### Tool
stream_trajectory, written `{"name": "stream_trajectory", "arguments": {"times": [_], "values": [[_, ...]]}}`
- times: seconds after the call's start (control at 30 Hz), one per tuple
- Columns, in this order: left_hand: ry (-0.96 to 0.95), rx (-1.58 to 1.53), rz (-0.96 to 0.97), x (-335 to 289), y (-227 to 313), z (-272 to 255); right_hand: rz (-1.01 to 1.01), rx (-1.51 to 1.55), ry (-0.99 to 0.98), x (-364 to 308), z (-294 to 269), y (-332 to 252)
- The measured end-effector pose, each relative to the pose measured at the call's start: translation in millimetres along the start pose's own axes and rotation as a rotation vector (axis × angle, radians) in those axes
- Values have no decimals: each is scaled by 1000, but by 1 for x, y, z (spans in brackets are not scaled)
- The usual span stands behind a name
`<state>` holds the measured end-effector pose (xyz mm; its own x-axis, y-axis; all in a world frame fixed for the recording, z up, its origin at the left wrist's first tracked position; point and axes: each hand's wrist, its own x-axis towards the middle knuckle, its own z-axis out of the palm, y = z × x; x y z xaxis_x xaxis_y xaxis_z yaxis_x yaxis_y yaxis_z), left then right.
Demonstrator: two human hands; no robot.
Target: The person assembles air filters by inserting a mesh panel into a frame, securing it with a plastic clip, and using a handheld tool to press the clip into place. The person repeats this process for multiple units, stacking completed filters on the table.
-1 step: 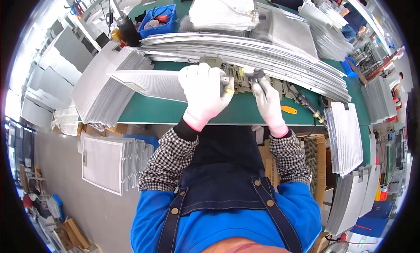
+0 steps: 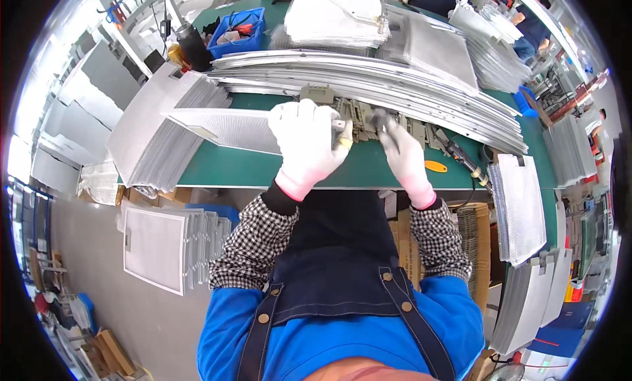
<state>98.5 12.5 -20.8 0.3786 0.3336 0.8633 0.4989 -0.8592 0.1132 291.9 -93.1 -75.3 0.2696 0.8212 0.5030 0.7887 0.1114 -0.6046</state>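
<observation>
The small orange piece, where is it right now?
In the head view, the small orange piece lies on the green table, between the person's gloved right hand and the dark hand tool.

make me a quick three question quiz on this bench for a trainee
1. True or false: the right hand holds a dark object.
2. What colour is the bin beside the black bottle? a) red b) blue c) yellow
3. Fill in: the mesh panel reaches to the ____ hand.

Key: 1. True; 2. b; 3. left hand.
</observation>
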Motion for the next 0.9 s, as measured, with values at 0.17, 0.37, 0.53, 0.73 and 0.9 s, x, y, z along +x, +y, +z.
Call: {"name": "stream_trajectory", "arguments": {"times": [0.17, 0.37, 0.53, 0.73, 0.9], "values": [[33, -72, 34, -7, 1, -5, -134, -648, -212, -51, 17, 93], [35, -120, 37, 5, 10, -7, -330, -782, 135, 83, -56, 6], [54, -116, 18, 3, 8, 18, -383, 449, 244, 275, -105, -99], [128, -91, -103, 16, 24, 16, -167, 638, 110, 323, -107, -126], [4, -35, -180, 18, 19, 21, -187, 850, 64, 255, -102, -168]]}}
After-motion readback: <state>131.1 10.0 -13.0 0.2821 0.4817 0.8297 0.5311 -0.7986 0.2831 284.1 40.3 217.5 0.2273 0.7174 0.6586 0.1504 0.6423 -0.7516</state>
